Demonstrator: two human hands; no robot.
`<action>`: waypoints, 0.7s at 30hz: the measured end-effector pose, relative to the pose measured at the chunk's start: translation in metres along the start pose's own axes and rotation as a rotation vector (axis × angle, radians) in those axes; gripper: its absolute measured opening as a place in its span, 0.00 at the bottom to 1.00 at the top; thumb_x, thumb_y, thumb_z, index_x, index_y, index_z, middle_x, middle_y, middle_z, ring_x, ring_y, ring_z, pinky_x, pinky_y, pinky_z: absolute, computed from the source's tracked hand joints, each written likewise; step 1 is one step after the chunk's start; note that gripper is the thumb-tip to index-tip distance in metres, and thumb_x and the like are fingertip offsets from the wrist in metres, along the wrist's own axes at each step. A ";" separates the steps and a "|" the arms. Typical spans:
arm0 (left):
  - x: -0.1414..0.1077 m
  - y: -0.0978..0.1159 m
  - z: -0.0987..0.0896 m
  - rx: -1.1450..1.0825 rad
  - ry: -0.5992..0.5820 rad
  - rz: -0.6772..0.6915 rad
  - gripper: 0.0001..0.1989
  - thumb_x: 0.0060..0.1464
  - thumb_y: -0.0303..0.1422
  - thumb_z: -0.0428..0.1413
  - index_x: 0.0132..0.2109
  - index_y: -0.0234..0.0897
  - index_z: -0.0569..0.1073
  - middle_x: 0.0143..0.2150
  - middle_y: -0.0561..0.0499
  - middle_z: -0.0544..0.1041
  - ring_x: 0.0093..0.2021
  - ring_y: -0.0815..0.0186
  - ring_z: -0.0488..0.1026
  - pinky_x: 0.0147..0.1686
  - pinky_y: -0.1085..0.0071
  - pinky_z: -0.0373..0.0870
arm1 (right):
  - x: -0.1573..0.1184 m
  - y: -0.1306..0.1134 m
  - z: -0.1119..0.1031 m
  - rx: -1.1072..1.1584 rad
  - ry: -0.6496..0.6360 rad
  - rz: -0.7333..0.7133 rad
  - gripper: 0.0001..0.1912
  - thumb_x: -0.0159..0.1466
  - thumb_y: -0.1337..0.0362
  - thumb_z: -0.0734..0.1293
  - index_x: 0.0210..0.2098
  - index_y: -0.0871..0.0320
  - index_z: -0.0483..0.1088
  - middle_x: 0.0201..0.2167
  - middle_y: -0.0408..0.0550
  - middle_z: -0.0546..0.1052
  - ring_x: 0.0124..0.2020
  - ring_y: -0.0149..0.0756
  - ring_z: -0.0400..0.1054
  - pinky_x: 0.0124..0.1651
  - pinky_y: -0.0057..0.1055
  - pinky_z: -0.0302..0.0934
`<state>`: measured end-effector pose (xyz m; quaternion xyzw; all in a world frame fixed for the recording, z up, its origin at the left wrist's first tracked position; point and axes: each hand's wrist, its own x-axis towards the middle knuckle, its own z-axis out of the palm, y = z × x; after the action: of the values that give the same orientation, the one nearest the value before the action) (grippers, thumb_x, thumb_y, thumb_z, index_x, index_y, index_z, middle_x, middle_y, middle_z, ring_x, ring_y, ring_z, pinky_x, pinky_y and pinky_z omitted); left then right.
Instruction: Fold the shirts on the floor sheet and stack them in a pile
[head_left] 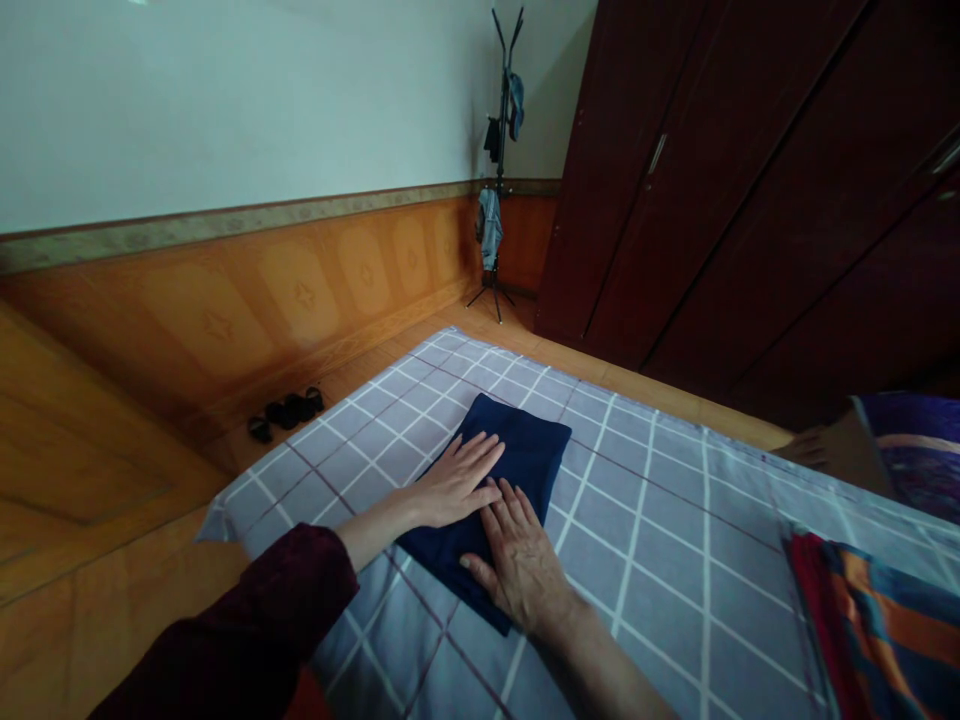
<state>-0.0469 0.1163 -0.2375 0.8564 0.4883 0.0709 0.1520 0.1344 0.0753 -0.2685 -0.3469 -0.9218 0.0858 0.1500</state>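
Observation:
A dark blue folded piece of cloth (529,440), perhaps a garment, lies flat on the grey checked bed cover (652,545). My left hand (457,482) rests palm down on its middle, fingers stretched out toward the far right. Just nearer to me, my right hand (517,555) also lies flat on the cloth, its fingertips meeting the thumb of my left hand. Neither hand grips anything. The hands cover part of the cloth, so what kind of garment it is cannot be made out.
At the bed's right lies a stack of folded clothes (892,620), striped orange and blue beside red. Black shoes (289,410) stand on the floor at left. Beyond the bed are a coat rack (501,165) with hanging clothes and a dark wardrobe (697,200). A cardboard box (840,455) stands far right.

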 end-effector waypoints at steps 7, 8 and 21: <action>-0.027 -0.044 0.008 0.105 0.045 -0.128 0.31 0.64 0.49 0.37 0.69 0.42 0.44 0.70 0.47 0.45 0.69 0.58 0.38 0.65 0.52 0.36 | -0.001 0.002 -0.001 0.010 0.005 -0.011 0.37 0.64 0.47 0.60 0.64 0.66 0.55 0.66 0.63 0.52 0.67 0.54 0.41 0.65 0.54 0.43; -0.027 -0.051 0.007 0.121 0.067 -0.174 0.30 0.64 0.48 0.38 0.68 0.42 0.46 0.70 0.47 0.46 0.69 0.57 0.39 0.65 0.51 0.36 | -0.001 0.002 -0.001 0.017 0.003 -0.006 0.36 0.64 0.47 0.59 0.64 0.65 0.55 0.66 0.63 0.51 0.67 0.54 0.41 0.65 0.53 0.42; -0.071 -0.032 0.014 0.048 0.343 -0.458 0.24 0.61 0.41 0.45 0.61 0.36 0.63 0.59 0.43 0.68 0.60 0.57 0.63 0.60 0.59 0.57 | -0.005 0.006 -0.001 0.120 0.122 0.077 0.32 0.64 0.51 0.61 0.62 0.62 0.58 0.66 0.60 0.53 0.67 0.52 0.42 0.64 0.53 0.47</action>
<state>-0.1055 0.0685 -0.2591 0.7025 0.6893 0.1671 0.0587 0.1418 0.0762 -0.2698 -0.3770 -0.8902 0.1254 0.2229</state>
